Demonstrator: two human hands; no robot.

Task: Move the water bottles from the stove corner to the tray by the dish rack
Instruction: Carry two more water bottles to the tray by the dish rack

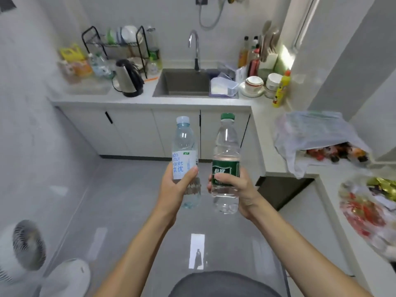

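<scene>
Clear plastic is what you are carrying in both hands, in mid-air over the grey tiled floor [120, 189] and well short of the bench. Your left hand [174, 187] is wrapped round the lower half of the clear water bottle with the pale blue cap and white-and-blue label [186, 155], thumb across the label. Your right hand [237, 189] curls round the clear water bottle with the green cap and dark green label [226, 159], fingertips on the label's lower edge. Both bottles stand upright, just beside each other without touching.

As a judgement, the pick-up is done and you are mid-carry; setting down is all that remains. The likely target is the clear shallow plastic tray [89, 87] at the far left end of the bench [132, 100], in front of the black wire dish rack [115, 42] and just left of the steel-and-black electric kettle [128, 79]. A cluster of small bottles [99, 65] already stands at its back; whether they are inside it I cannot tell.

Going on rightward along the white bench: the grey sink [182, 82] under a chrome tap [195, 48], a clear lidded food box [224, 86], stacked white bowls [254, 84], a yellow squeeze bottle [281, 88]. On the right arm of the bench lie a translucent plastic bag [315, 136] and a second bag of red-and-gold packets [368, 211]. Two white fans [27, 247] sit on the floor at lower left.
</scene>
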